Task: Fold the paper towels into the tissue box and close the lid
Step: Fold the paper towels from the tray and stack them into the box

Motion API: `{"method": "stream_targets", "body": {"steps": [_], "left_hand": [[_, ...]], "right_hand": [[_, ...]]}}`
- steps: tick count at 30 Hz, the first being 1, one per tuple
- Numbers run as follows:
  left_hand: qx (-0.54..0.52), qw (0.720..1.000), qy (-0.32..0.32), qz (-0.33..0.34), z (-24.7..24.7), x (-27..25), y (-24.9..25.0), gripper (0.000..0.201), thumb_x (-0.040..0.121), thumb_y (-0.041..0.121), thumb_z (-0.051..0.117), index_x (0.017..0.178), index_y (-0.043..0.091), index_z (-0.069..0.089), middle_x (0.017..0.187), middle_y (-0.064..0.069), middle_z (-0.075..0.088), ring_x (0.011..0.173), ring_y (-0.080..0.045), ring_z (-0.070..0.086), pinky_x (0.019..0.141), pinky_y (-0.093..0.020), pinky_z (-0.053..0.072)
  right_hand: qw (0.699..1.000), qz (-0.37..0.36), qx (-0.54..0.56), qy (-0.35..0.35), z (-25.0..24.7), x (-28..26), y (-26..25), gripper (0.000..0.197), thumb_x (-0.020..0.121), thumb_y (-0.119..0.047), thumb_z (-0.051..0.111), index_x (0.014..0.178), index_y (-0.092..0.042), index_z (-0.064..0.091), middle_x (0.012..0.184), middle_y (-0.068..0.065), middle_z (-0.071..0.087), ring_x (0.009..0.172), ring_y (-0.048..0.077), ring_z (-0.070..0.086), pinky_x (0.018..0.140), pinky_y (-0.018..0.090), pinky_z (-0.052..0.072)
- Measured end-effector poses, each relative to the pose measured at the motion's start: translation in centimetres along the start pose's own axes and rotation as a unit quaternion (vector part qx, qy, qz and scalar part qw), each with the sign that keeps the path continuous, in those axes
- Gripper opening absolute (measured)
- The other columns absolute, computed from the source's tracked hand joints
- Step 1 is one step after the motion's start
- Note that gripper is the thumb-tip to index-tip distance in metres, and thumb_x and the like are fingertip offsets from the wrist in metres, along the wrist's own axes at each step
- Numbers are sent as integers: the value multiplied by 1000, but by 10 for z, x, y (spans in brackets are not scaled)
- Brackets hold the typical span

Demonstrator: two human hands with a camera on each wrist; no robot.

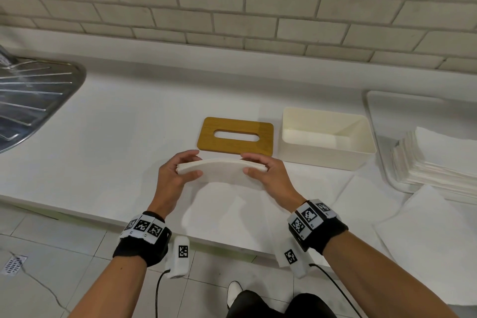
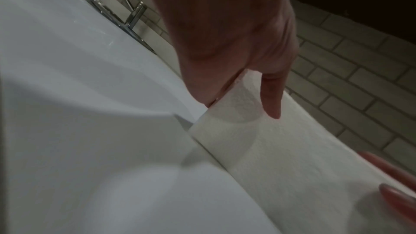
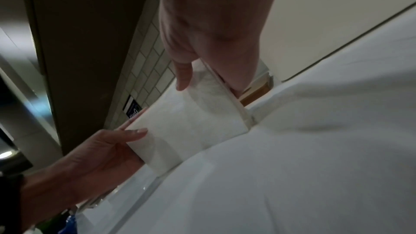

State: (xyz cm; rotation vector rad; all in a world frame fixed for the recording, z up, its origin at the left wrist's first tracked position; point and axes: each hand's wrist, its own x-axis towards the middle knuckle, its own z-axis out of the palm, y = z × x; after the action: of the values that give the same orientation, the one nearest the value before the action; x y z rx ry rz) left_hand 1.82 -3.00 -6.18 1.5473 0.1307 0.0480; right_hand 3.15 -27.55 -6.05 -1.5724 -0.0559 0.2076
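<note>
Head view has both hands up over the tabletop [image 1: 103, 121], left hand [image 1: 172, 175] and right hand [image 1: 268, 173] each pinching one end of a folded paper towel stack [image 1: 222, 170], bowed upward between them. Wooden lid [image 1: 235, 135] lies flat just past the fingers, open tissue box [image 1: 325, 137] beyond the right hand.

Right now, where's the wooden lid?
Head view: the wooden lid lies flat on the counter, directly left of the open tissue box and just behind the folded towels held in both hands.
</note>
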Motion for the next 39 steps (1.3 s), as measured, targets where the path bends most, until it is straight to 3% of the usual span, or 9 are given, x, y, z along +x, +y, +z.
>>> {"method": "stream_targets", "body": {"steps": [4,10,14,18,22,27,29,33,39], "left_hand": [[9,1000,7,9,4,3,0,27,76,-10,70,90,13,75,93,7,71,88,-7,64,73,-14,51],[13,1000,12,3,4,4,2,27,77,-9,70,87,15,75,92,8,71,85,-9,63,69,-14,51],[-4,1000,17,-11,0,3,-1,48,74,-16,68,109,17,67,94,2,67,84,-9,63,72,-17,55],[18,999,16,-45,0,1,-4,36,76,-11,69,99,17,71,96,-1,69,88,-18,61,76,-25,53],[24,998,20,-55,0,1,-2,33,78,-10,67,98,16,69,93,0,69,82,-12,63,70,-19,53],[45,994,37,-93,5,-1,-7,28,82,-5,67,108,6,65,93,-7,67,86,-24,60,73,-28,51],[50,995,41,-82,11,0,7,20,85,-2,65,102,9,65,88,-3,67,83,-22,60,71,-26,50],[61,997,22,-34,49,16,58,19,85,-1,65,93,17,67,84,2,67,71,-5,64,68,-21,51],[78,996,-11,-43,164,60,105,20,82,7,68,101,13,69,96,-3,71,86,-21,66,65,-27,57]], "right_hand": [[999,-31,-9,-14,2,1,-5,24,87,-7,68,100,-25,75,104,-14,72,104,-1,64,92,14,47],[999,-26,-38,-22,4,2,-5,29,87,-6,69,109,-24,71,116,-5,69,111,7,62,95,18,46],[999,7,-39,-18,1,2,5,55,81,-4,74,129,-26,58,118,-5,65,108,4,61,85,13,49],[998,31,-49,-1,-1,2,8,26,87,-5,67,113,-10,70,110,4,69,99,15,65,85,21,50],[998,31,-51,-9,2,2,6,26,87,-6,68,112,-15,69,110,4,69,98,13,65,80,12,52],[995,70,-75,0,5,-1,8,21,90,-11,66,110,-14,67,111,12,69,104,29,66,92,38,54],[994,65,-81,13,2,-2,-2,25,90,-13,65,115,-11,67,113,8,70,106,25,65,97,38,52],[996,40,-73,37,-36,-3,-45,16,91,-13,63,107,-16,65,95,-6,69,85,6,65,76,15,53],[970,-15,-149,192,-143,4,-92,8,87,-11,65,88,-3,67,77,3,64,70,17,59,62,30,47]]}}
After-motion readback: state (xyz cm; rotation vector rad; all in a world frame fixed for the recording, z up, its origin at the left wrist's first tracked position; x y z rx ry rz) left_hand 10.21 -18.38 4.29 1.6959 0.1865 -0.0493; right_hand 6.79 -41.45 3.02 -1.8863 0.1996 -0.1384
